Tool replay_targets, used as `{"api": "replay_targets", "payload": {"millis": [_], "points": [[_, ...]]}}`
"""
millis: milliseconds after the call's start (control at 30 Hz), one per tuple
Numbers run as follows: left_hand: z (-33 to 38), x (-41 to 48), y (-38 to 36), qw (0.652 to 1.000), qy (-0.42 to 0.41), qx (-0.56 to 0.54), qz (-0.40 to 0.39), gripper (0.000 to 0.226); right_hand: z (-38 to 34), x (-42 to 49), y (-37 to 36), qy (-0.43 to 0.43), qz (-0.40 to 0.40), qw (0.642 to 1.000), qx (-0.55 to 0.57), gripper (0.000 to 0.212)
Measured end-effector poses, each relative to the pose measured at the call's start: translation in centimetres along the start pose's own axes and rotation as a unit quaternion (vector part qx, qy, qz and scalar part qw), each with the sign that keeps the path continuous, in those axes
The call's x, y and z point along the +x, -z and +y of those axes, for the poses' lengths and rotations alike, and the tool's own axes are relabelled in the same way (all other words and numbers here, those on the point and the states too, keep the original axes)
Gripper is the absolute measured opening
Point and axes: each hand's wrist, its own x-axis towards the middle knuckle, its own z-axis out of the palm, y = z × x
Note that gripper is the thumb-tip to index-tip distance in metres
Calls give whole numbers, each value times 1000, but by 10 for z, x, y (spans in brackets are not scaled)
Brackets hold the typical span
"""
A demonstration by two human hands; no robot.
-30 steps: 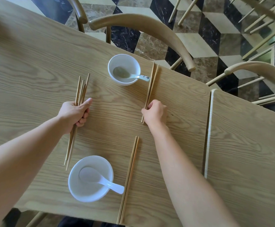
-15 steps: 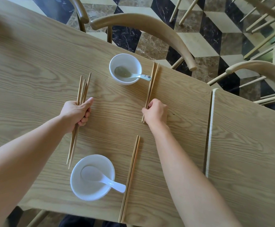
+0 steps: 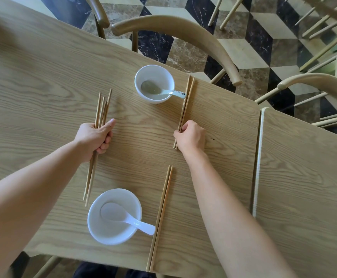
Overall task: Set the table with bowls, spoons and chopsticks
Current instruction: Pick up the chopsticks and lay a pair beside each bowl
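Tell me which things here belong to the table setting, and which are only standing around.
Belong: far bowl with spoon, near bowl with spoon, two laid chopstick pairs, chopstick bundle in left hand.
Not part: chairs, floor.

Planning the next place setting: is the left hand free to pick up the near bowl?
Probably not yet: the left hand is closed around a bundle of chopsticks, though the near bowl lies unobstructed.
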Motion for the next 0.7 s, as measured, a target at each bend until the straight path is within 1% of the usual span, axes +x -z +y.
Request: {"api": "replay_targets", "payload": {"millis": [300, 400, 567, 700], "points": [[0, -1, 0, 1000, 2, 1, -3, 42, 3, -1, -1, -8, 4, 999, 31, 20], [1, 0, 1, 1000, 2, 2, -2, 42, -1, 3, 0, -18, 28, 998, 59, 22], [-1, 1, 1, 1000, -1, 4, 0, 43, -19, 37, 8, -37, 53, 992, 106, 15], [0, 1, 1, 1000, 0, 9, 2, 42, -32, 62, 12, -34, 64, 994, 80, 29]]}}
